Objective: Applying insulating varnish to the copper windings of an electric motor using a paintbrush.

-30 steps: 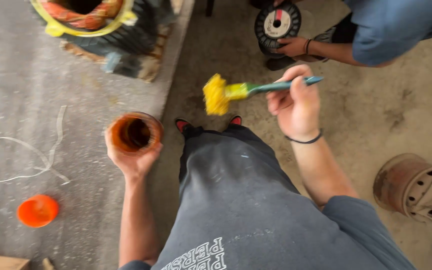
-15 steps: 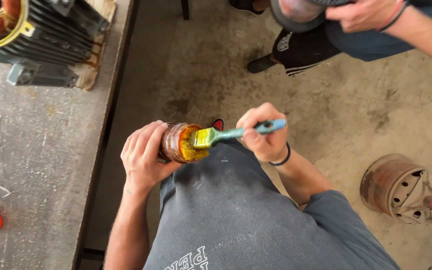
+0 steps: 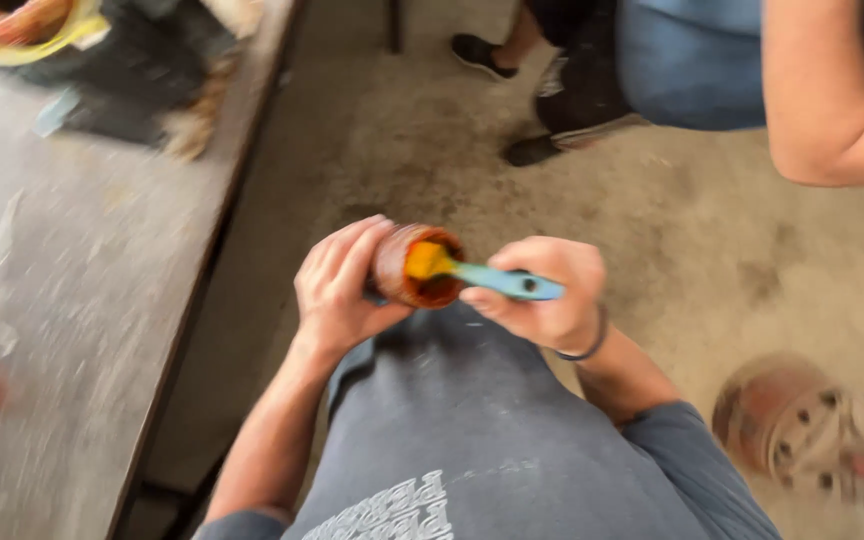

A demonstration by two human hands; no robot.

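Head view looks down on my lap: my left hand is wrapped around a small rust-brown jar, tipped so its mouth faces right, held just above my grey shirt. My right hand pinches the blue handle of a brush, whose yellow bristles sit inside the jar's mouth. I judge the brush is being loaded; the bristles look coated, but nothing near me shows fresh colour yet. On the far left of the workbench a dark motor lies blurred, well apart. Another person's arm hangs at far right.
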